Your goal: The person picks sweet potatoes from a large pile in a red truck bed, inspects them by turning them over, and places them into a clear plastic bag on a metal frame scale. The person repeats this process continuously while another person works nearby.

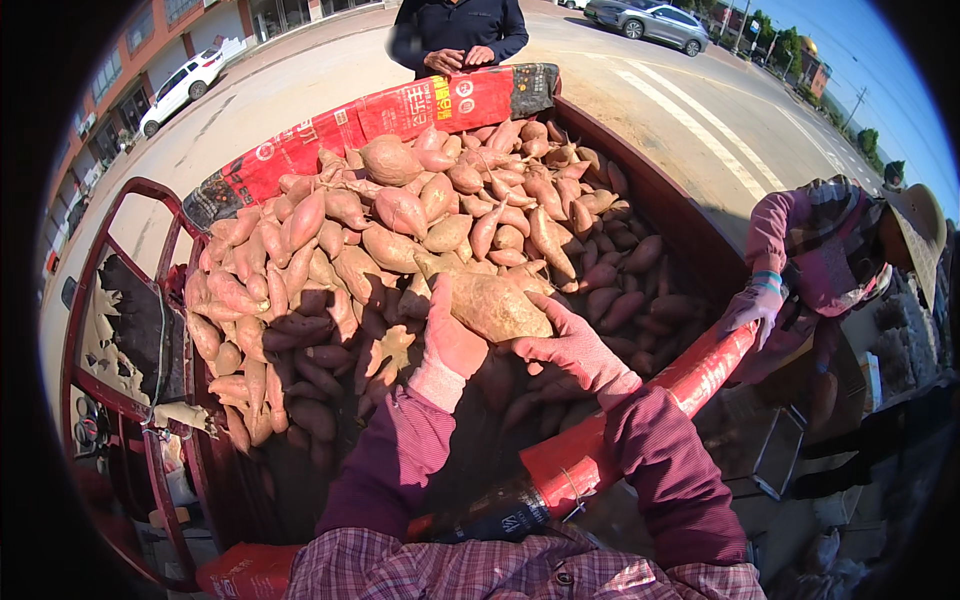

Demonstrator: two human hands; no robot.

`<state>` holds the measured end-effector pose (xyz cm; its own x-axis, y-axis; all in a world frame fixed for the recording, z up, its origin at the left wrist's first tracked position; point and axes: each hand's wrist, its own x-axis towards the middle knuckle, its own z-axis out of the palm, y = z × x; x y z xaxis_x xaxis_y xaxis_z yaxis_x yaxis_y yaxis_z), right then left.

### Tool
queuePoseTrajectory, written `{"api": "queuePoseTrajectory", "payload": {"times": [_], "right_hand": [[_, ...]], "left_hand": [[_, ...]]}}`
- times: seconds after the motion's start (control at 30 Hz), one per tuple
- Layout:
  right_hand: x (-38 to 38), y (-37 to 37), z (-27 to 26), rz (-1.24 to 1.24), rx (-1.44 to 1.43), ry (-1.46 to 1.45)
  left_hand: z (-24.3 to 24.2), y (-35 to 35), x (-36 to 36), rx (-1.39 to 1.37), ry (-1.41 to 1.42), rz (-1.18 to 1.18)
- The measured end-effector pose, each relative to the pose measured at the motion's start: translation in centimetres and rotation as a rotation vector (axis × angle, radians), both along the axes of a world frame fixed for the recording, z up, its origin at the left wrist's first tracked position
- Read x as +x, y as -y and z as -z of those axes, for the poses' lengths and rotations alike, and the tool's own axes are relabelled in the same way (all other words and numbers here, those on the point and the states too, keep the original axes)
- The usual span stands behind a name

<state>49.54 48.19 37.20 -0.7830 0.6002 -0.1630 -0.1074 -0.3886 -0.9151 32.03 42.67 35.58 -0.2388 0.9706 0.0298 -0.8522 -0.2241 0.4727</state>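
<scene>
A large, pale sweet potato (499, 307) is held between my two pink-gloved hands above the near part of a cart bed. My left hand (452, 337) grips its left end, with the thumb up along its side. At its right end, my right hand (574, 341) has fingers against the skin. Beneath and beyond lies a big heap of reddish sweet potatoes (397, 210), sunlit at the back and shaded close to me. A broken, tan-coloured piece (391, 352) rests on the heap left of my hands.
Red printed sheeting (337, 131) covers the cart's far edge, where a person (459, 37) stands. Another gloved person (810, 247) leans at the right, one hand on the red-covered near rim (705, 367). A metal frame (154, 450) rises at the left.
</scene>
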Motion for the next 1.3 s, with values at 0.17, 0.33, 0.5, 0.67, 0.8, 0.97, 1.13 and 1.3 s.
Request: {"api": "queuePoseTrajectory", "payload": {"times": [0.17, 0.33, 0.5, 0.67, 0.8, 0.97, 1.13, 1.3], "right_hand": [[0.4, -0.6, 0.3, -0.138, -0.029, -0.102], [0.4, -0.5, 0.9, -0.139, -0.013, -0.052], [0.6, -0.7, 0.8, -0.163, 0.01, 0.08], [0.9, -0.3, 0.2, -0.274, 0.029, 0.194], [0.8, -0.3, 0.4, -0.443, -0.035, 0.242], [0.8, 0.1, 0.6, -0.393, -0.043, 0.208], [-0.5, 1.4, -0.9, -0.268, 0.121, 0.47], [0.2, 1.3, 0.7, -0.283, 0.173, 0.419]], "left_hand": [[1.8, 0.6, -1.6, 0.039, 0.173, 0.019], [3.0, 0.8, -2.5, 0.143, 0.266, -0.06], [2.5, 0.9, -2.7, 0.048, 0.369, -0.139], [2.8, 1.1, -2.7, 0.08, 0.345, -0.181], [3.5, 1.4, -3.6, 0.17, 0.221, -0.201], [3.2, 1.1, -3.2, 0.202, 0.193, -0.197], [2.9, 1.4, -2.9, 0.121, 0.163, -0.235], [5.0, 0.4, -2.6, -0.005, 0.215, -0.19]]}}
